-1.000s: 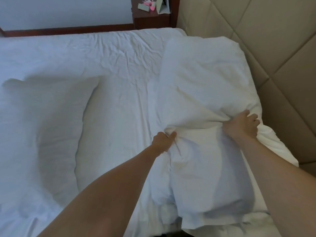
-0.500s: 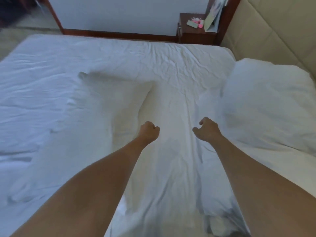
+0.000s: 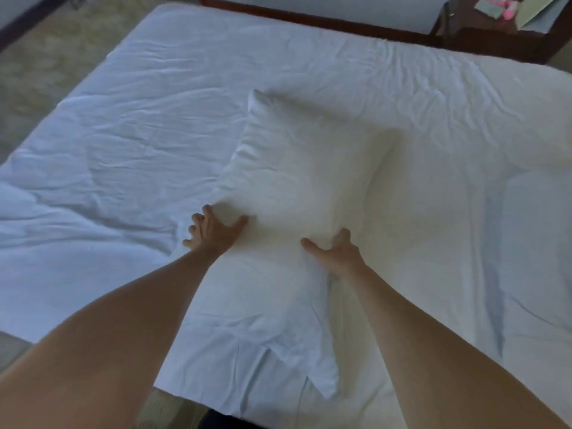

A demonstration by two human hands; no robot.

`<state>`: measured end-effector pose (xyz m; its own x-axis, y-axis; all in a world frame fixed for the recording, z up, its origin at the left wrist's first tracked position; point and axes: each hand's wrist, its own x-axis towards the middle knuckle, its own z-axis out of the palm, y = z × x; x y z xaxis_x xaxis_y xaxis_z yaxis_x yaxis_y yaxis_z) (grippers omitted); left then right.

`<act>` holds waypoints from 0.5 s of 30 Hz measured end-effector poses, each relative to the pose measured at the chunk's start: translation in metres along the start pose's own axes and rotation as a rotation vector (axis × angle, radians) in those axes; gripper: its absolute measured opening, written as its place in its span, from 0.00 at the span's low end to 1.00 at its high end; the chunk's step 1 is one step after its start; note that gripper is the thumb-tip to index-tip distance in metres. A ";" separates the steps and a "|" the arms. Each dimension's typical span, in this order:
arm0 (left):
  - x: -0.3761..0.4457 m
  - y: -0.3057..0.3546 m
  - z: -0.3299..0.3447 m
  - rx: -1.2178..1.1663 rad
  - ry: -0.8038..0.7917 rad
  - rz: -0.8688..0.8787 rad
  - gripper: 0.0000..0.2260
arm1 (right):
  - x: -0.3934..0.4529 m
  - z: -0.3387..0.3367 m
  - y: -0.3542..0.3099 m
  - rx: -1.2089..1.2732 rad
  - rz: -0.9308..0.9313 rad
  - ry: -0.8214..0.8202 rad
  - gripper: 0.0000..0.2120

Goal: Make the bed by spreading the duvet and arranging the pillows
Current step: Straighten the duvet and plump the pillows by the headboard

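Note:
A white pillow [image 3: 303, 168] lies at an angle in the middle of the bed, on the wrinkled white sheet [image 3: 139, 144]. My left hand [image 3: 213, 230] presses against the pillow's left side with fingers spread. My right hand [image 3: 335, 250] cups the pillow's near right side, thumb out to the left. Both hands are on the pillow, one at each side. A second white pillow [image 3: 538, 230] shows at the right edge, only partly in frame. No duvet can be told apart from the sheet.
A dark wooden nightstand [image 3: 495, 41] with a pink object and papers stands past the far right corner. A dark wood skirting board [image 3: 309, 18] runs along the far wall. Carpet floor [image 3: 46, 57] lies left of the bed. The bed's near edge is between my forearms.
My hands let go of the right pillow, crossed left over the sheet, and now hold the middle pillow. The view has swung left, so the right pillow sits at the frame edge.

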<state>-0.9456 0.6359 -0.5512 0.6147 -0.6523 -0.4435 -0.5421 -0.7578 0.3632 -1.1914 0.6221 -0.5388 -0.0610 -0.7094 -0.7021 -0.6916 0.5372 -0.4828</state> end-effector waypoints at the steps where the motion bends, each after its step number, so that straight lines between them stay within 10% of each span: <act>1: 0.012 -0.007 0.000 -0.052 -0.040 -0.044 0.45 | 0.005 0.011 -0.002 0.041 0.037 0.005 0.58; 5: 0.044 -0.022 0.008 -0.122 -0.168 -0.084 0.56 | 0.020 0.035 -0.006 0.080 0.120 0.170 0.55; 10: 0.046 -0.012 0.019 -0.238 -0.184 -0.080 0.41 | 0.031 0.048 -0.012 0.101 0.035 0.337 0.32; 15: 0.017 0.020 0.006 -0.206 -0.018 -0.052 0.31 | 0.023 0.016 -0.012 0.200 0.090 0.474 0.28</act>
<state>-0.9501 0.6098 -0.5563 0.6273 -0.6132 -0.4801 -0.3799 -0.7791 0.4987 -1.1728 0.6068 -0.5578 -0.4651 -0.7599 -0.4542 -0.5205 0.6497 -0.5541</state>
